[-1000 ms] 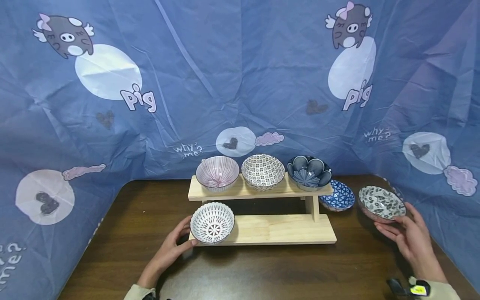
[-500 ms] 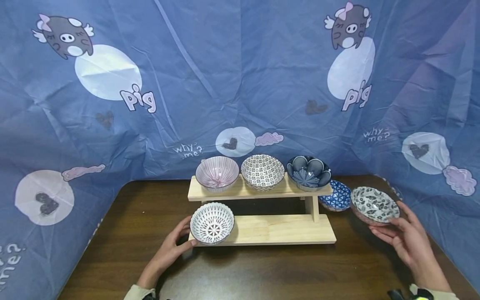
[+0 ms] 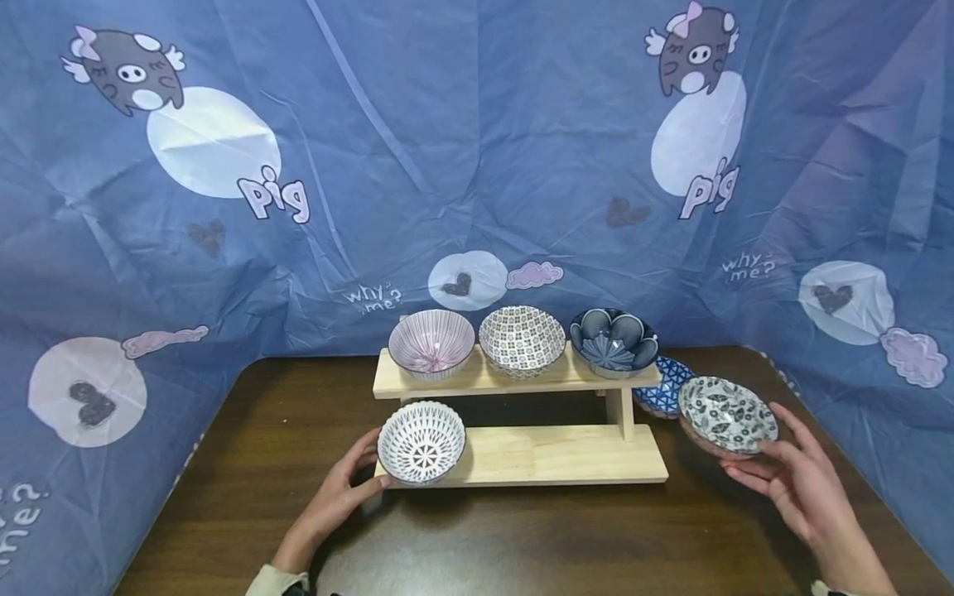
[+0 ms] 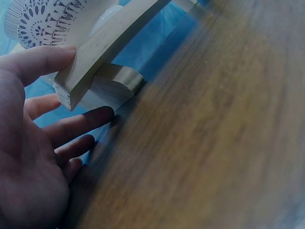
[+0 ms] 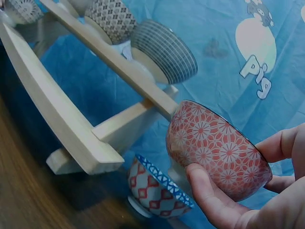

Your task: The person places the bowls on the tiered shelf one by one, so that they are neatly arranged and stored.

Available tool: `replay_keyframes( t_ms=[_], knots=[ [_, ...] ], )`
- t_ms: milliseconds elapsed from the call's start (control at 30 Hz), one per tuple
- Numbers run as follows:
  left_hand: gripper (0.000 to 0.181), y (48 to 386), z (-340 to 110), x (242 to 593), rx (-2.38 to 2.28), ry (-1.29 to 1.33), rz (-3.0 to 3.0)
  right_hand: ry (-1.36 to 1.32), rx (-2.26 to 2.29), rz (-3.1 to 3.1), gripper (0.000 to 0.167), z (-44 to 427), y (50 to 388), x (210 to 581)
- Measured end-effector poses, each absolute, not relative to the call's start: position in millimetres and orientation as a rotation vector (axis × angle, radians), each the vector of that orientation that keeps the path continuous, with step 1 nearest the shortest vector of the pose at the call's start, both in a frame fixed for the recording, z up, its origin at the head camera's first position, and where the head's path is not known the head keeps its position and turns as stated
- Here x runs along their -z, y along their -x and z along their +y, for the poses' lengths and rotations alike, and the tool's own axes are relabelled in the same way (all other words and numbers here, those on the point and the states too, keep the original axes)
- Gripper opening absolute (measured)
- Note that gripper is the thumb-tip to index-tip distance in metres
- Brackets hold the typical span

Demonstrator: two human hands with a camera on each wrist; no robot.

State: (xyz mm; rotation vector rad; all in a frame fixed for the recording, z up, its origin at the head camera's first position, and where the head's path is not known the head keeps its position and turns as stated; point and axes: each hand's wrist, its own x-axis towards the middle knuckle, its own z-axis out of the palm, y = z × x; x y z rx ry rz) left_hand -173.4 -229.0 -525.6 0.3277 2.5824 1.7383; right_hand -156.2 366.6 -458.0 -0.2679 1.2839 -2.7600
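My right hand (image 3: 808, 488) holds a bowl (image 3: 728, 415) by its side, off the table to the right of a two-tier wooden stand (image 3: 551, 455). Grey-black leaves pattern its inside; the right wrist view shows red flowers on its outside (image 5: 217, 150). Behind it on the table sits a blue-triangle bowl (image 3: 669, 389), partly covered. My left hand (image 3: 343, 488) pinches the left end of the stand's lower shelf, thumb on the plank (image 4: 95, 59) and the index finger at its other face. A white bowl with dark dashes (image 3: 421, 444) rests on that shelf beside the hand.
On the upper shelf stand a pink-striped bowl (image 3: 432, 343), a brown-patterned bowl (image 3: 522, 341) and a dark blue bowl (image 3: 614, 341). The stand's right post (image 3: 620, 415) rises near the blue-triangle bowl. A blue printed cloth (image 3: 477, 165) hangs around the brown table (image 3: 522, 542).
My right hand has carried the leaf-patterned bowl leftward, closer to the stand and now overlapping the blue-triangle bowl in view. The left hand stays in place.
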Motion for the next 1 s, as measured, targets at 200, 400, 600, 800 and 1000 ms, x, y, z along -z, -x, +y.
replay_keyframes(
  t_ms=[200, 400, 600, 800, 1000],
  knots=[
    [0.071, 173.0, -228.8, 524.7, -1.732, -0.284, 2.579, 0.308, 2.699, 1.292, 0.061, 356.6, 151.2, 453.2],
    [0.072, 173.3, -227.9, 523.4, -1.716, -0.265, 2.585, 0.268, 2.599, 1.434, 0.058, 343.9, 148.6, 449.5],
    [0.072, 174.8, -226.5, 523.0, -1.694, -0.239, 2.575, 0.327, 2.538, 1.454, 0.061, 330.9, 146.4, 446.5],
    [0.072, 175.3, -226.0, 522.5, -1.680, -0.219, 2.577, 0.261, 2.465, 1.529, 0.060, 316.7, 149.4, 442.6],
    [0.072, 174.8, -226.0, 522.9, -1.696, -0.236, 2.584, 0.211, 2.419, 1.572, 0.061, 299.1, 151.7, 440.0]
  ],
)
